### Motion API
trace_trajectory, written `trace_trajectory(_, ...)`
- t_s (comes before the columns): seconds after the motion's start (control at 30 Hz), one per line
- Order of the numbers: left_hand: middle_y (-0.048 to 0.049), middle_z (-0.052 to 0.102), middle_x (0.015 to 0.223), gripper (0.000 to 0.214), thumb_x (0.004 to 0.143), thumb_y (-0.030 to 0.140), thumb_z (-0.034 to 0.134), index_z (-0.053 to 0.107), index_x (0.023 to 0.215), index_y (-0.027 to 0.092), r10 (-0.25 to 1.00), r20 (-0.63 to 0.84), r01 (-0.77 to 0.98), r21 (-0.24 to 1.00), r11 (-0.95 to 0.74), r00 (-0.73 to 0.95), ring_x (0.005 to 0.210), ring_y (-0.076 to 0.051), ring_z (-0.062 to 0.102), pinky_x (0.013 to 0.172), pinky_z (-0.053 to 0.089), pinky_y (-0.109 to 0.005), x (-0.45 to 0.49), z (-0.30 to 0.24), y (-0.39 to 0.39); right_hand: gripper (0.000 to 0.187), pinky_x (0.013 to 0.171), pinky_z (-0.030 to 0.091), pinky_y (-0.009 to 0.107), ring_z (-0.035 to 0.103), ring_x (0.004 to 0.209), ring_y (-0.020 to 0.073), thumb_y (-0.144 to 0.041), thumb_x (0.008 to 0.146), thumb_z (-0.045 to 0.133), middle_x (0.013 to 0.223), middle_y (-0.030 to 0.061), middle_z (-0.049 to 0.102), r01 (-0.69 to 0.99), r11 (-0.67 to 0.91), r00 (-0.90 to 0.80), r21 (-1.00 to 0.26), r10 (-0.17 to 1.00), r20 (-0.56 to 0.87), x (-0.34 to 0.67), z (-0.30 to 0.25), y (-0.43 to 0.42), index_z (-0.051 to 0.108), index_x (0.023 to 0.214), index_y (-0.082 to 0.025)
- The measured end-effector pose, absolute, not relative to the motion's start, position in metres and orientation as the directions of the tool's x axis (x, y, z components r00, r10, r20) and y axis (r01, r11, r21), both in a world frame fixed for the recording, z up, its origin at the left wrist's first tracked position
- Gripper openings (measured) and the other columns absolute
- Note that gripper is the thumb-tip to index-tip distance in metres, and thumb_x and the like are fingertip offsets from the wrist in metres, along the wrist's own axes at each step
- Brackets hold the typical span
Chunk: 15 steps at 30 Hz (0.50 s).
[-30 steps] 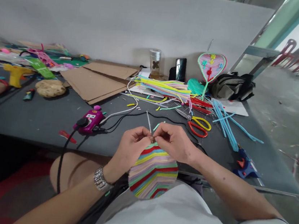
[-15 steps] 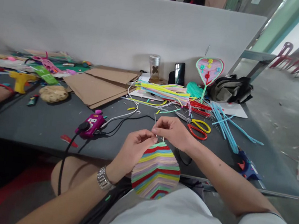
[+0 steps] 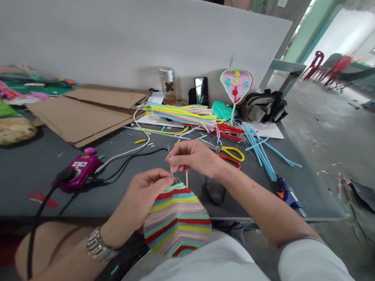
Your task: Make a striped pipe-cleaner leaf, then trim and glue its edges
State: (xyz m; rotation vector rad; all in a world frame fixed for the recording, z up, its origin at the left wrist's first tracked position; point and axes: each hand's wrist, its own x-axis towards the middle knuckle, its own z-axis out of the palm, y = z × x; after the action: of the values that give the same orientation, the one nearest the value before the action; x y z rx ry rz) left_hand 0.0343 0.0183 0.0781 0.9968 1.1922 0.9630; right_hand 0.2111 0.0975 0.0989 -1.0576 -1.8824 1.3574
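Observation:
A rounded panel of striped, bent pipe cleaners [image 3: 177,221] leans against my lap at the table's front edge. My left hand [image 3: 142,199] is closed in a pinch on its upper left edge, thumb on top. Just above that, my right hand [image 3: 194,157] pinches a thin pale strand [image 3: 171,162], whose lower end meets the left fingertips. A short pale stick [image 3: 187,180] juts from the panel's top. Scissors [image 3: 232,154] with yellow and red handles lie beyond my right wrist.
Pipe cleaners [image 3: 180,112] lie bundled behind my hands, blue ones [image 3: 261,149] to the right. A glue gun [image 3: 288,194] rests at the right edge. On the left are a purple power socket [image 3: 83,171] with cords, cardboard [image 3: 84,116] and a stone-like lump [image 3: 9,131].
The view has swung right, so the table's things sit further left. My right hand has risen slightly away from the left, and more of the thin strand shows between them.

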Motion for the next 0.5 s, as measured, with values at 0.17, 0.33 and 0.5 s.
trace_trajectory(0.17,0.0044,0.059,0.058,0.029,0.063,0.04,0.082,0.064,0.066,0.018,0.958,-0.28,-0.026,0.959,0.283,0.066,0.053,-0.011,0.053,0.052,0.042,-0.022,0.026,0.078,0.023,0.015,0.089,0.052,0.03,0.068,0.107,0.0211,-0.021,0.096,0.059,0.11,0.0123,0.075,0.893,0.058,-0.089,-0.447,0.995,-0.05,0.263,0.095,0.154,0.071,0.1,-0.012)
trace_trajectory(0.33,0.0017,0.064,0.063,0.034,0.061,0.044,0.084,0.066,0.071,0.017,0.95,-0.307,-0.036,0.95,0.309,0.057,0.056,-0.012,0.055,0.054,0.044,-0.022,0.017,0.064,0.03,0.039,0.095,0.057,0.045,0.066,0.111,0.0243,-0.038,0.097,0.066,0.129,0.0126,0.064,0.98,-0.086,0.066,-0.182,0.992,-0.111,0.276,0.064,0.193,0.062,0.128,-0.014)
trace_trajectory(0.5,0.0016,0.065,0.065,0.034,0.066,0.044,0.084,0.066,0.074,0.017,0.94,-0.329,-0.07,0.94,0.335,0.088,0.057,-0.012,0.057,0.055,0.044,-0.021,0.009,0.052,0.031,0.041,0.094,0.058,0.045,0.065,0.112,0.024,-0.039,0.098,0.065,0.131,0.0115,0.063,0.995,-0.086,0.077,-0.055,0.984,-0.16,0.269,0.047,0.211,0.061,0.131,-0.016)
